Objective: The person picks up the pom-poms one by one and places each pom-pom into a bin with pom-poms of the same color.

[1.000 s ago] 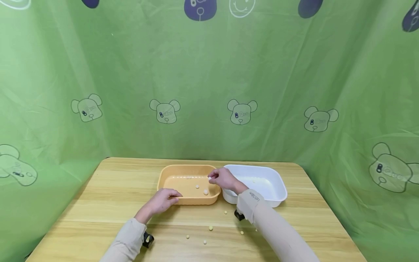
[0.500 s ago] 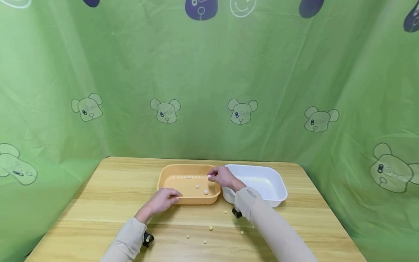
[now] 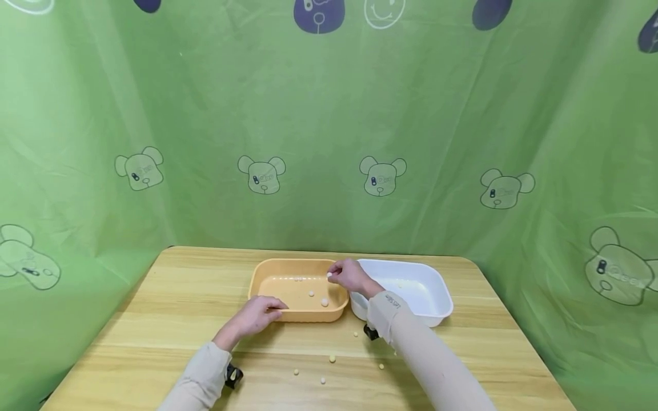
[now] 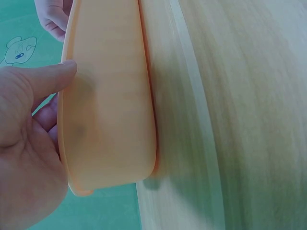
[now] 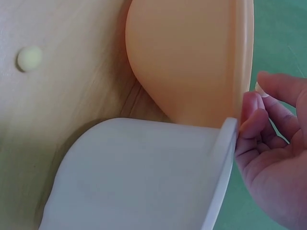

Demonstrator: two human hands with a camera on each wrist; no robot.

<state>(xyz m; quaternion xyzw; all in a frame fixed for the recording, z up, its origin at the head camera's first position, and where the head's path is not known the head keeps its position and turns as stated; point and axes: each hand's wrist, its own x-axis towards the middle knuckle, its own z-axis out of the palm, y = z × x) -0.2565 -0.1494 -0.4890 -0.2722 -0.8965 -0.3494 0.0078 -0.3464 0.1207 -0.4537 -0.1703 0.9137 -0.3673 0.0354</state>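
An orange plastic tub [image 3: 308, 315] stands at the table's far side, with several small white balls [image 3: 324, 302] on its floor. My left hand [image 3: 255, 315] grips the tub's near-left rim, thumb [image 4: 57, 79] outside and fingers over the inside. Above the tub's right end, my right hand [image 3: 350, 277] pinches a small white ball [image 5: 260, 90] between thumb and fingertip. The right wrist passes over the left end of a white tub [image 3: 434, 319], which stands right beside the orange one.
Several small pale yellow and white balls lie scattered on the wooden table [image 3: 169, 319] in front of the tubs, among them a yellow ball [image 3: 332, 359]. A small pale ball [image 3: 400, 286] is inside the white tub. A green printed curtain [image 3: 319, 222] surrounds the table.
My right hand has risen very slightly over the orange tub, still pinching the white ball. The left hand keeps its hold on the rim. The head view has shifted a little.
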